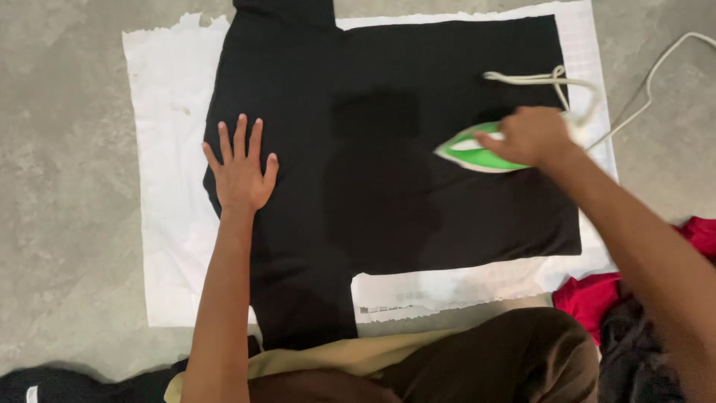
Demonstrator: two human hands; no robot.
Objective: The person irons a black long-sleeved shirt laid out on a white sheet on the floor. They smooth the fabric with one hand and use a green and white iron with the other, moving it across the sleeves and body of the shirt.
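A black T-shirt lies spread flat over a white sheet on the concrete floor. My left hand presses palm-down on the shirt's left side, fingers apart. My right hand grips the handle of a green and white iron, which rests on the shirt's right part with its tip pointing left. The iron's white cord runs off to the upper right.
Red cloth and dark clothes lie piled at the lower right. A beige garment and my brown-trousered knee sit at the bottom edge. More black cloth lies at the lower left. Grey concrete floor surrounds the sheet.
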